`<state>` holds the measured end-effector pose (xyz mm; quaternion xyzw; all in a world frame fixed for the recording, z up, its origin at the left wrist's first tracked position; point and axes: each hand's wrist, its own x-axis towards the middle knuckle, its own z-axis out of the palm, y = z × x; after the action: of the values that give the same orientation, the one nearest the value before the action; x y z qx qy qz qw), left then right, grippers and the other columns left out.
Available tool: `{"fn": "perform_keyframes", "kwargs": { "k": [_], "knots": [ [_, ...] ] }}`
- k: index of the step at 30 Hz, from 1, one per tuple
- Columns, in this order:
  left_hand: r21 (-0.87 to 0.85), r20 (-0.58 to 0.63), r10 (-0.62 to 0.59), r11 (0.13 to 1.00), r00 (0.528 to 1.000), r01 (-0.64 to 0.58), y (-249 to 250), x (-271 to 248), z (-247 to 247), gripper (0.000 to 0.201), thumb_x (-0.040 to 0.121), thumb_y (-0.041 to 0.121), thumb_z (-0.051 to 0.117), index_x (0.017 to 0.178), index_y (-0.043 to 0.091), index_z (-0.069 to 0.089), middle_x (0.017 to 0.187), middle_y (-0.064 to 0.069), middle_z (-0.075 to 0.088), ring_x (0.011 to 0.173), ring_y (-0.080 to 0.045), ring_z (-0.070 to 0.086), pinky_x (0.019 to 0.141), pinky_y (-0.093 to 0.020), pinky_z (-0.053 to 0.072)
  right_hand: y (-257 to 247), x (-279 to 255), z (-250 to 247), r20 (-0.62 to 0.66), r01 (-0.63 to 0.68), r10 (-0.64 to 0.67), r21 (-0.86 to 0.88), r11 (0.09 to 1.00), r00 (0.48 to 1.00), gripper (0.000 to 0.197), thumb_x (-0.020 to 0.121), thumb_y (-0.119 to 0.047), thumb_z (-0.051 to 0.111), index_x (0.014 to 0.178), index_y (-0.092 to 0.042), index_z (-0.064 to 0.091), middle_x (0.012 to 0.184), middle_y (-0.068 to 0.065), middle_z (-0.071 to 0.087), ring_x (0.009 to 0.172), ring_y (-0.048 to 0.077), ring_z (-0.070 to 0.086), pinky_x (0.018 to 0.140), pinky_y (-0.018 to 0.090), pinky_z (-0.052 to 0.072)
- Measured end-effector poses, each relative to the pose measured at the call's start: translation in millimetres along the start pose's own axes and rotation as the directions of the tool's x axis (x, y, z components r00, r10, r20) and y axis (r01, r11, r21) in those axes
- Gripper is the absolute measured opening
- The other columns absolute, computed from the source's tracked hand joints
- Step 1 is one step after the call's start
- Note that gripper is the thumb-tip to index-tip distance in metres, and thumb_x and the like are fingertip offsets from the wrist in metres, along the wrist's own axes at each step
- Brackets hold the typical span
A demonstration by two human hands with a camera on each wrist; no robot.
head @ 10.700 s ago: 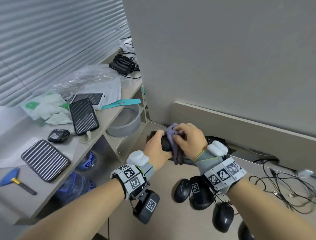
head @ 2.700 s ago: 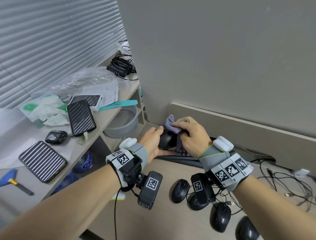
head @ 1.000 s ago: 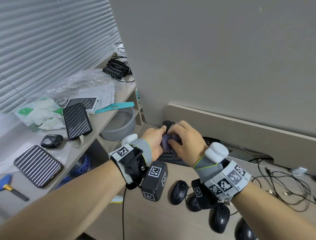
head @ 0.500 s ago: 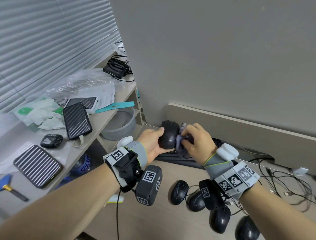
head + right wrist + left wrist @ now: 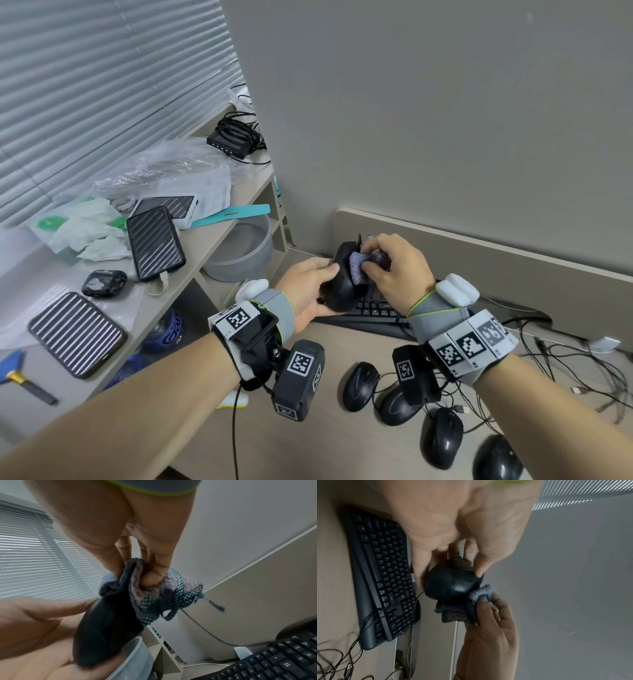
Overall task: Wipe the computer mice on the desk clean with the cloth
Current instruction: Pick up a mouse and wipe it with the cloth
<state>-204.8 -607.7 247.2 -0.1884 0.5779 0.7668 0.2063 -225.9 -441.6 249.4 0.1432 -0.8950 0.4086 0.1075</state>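
My left hand holds a black corded mouse up above the keyboard, thumb and fingers curled round it. My right hand pinches a bunched purple-blue cloth and presses it against the mouse's side. In the right wrist view the cloth lies over the mouse. Several other black mice lie on the desk near my right wrist.
A black keyboard lies under my hands, against the desk's back panel. Tangled cables spread to the right. At left a shelf carries striped power banks, plastic bags and a grey bowl below.
The mouse has been turned in my left hand, and my right hand has shifted the cloth across to its side. Both hands stay above the keyboard.
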Motion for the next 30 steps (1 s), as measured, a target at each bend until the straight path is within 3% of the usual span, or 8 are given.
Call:
{"fn": "perform_keyframes", "kwargs": {
  "k": [11,16,19,21,23,25,28,30],
  "knots": [
    [-0.079,-0.008,0.004,0.997,1.000,-0.004,-1.7,2.1,2.7,0.030,0.105,0.016,0.035,0.114,0.013,0.064,0.115,-0.022,0.066,0.104,-0.040,0.064,0.078,-0.057,0.057,-8.2,-17.0,10.5,0.005,0.109,-0.109,-0.031,0.994,0.994,0.018,0.074,-0.005,0.058,0.089,-0.013,0.062,0.091,0.004,0.052,0.076,0.016,0.051,0.065,0.027,0.043],
    [-0.099,0.022,0.043,0.994,0.999,-0.041,-2.2,3.3,6.4,0.028,0.105,0.015,0.034,0.107,0.013,0.063,0.100,-0.019,0.064,0.083,-0.031,0.064,0.069,-0.047,0.059,-22.8,-21.8,13.2,0.133,0.267,-0.253,-0.098,0.959,0.958,0.016,0.076,-0.013,0.057,0.091,-0.016,0.063,0.095,0.004,0.051,0.077,0.021,0.054,0.061,0.035,0.049],
    [-0.030,-0.002,0.070,0.997,0.998,-0.070,-2.1,3.5,3.8,0.028,0.105,0.015,0.037,0.114,0.013,0.063,0.110,-0.021,0.065,0.098,-0.039,0.063,0.079,-0.057,0.056,-16.3,-1.8,7.6,0.020,0.125,-0.124,-0.059,0.990,0.992,0.015,0.077,-0.015,0.058,0.090,-0.019,0.065,0.091,0.000,0.048,0.075,0.018,0.053,0.064,0.039,0.050],
    [-0.025,-0.016,0.077,0.997,0.997,-0.077,-1.2,4.0,3.7,0.028,0.105,0.015,0.037,0.112,0.013,0.064,0.107,-0.020,0.065,0.094,-0.037,0.064,0.073,-0.051,0.058,-20.7,-3.0,8.6,-0.001,0.122,-0.123,-0.096,0.988,0.992,0.013,0.078,-0.015,0.057,0.089,-0.017,0.065,0.092,0.002,0.050,0.075,0.021,0.054,0.062,0.037,0.050],
    [-0.050,-0.023,0.084,0.995,0.996,-0.085,0.6,3.4,5.8,0.027,0.104,0.013,0.037,0.101,0.015,0.064,0.093,-0.016,0.064,0.075,-0.027,0.062,0.061,-0.036,0.055,-33.1,-17.4,15.0,0.104,0.263,-0.249,-0.146,0.954,0.963,0.012,0.079,-0.017,0.055,0.088,-0.015,0.062,0.094,0.006,0.051,0.073,0.025,0.055,0.058,0.037,0.050],
    [-0.072,-0.028,0.087,0.993,0.996,-0.088,0.5,2.5,6.3,0.029,0.104,0.012,0.036,0.097,0.016,0.064,0.090,-0.016,0.063,0.067,-0.024,0.060,0.059,-0.033,0.053,-33.7,-24.1,16.1,0.194,0.316,-0.287,-0.143,0.938,0.938,0.011,0.078,-0.018,0.057,0.088,-0.014,0.060,0.093,0.006,0.050,0.072,0.026,0.055,0.056,0.035,0.048],
    [-0.073,-0.015,0.076,0.994,0.997,-0.077,-1.2,0.5,3.1,0.031,0.105,0.013,0.034,0.106,0.014,0.065,0.108,-0.021,0.066,0.092,-0.037,0.064,0.072,-0.052,0.057,-14.6,-2.8,11.1,0.022,0.096,-0.095,-0.073,0.993,0.995,0.012,0.076,-0.013,0.064,0.087,-0.016,0.063,0.088,0.005,0.050,0.076,0.026,0.056,0.064,0.031,0.045],
    [-0.064,-0.011,0.051,0.997,0.999,-0.052,1.0,-2.0,2.1,0.031,0.105,0.013,0.034,0.107,0.014,0.066,0.113,-0.022,0.066,0.097,-0.041,0.065,0.069,-0.052,0.058,-4.6,6.0,7.8,-0.042,-0.039,0.039,-0.017,0.999,0.998,0.012,0.076,-0.010,0.066,0.086,-0.017,0.064,0.087,0.005,0.053,0.079,0.025,0.056,0.068,0.030,0.041]
  ]
}}
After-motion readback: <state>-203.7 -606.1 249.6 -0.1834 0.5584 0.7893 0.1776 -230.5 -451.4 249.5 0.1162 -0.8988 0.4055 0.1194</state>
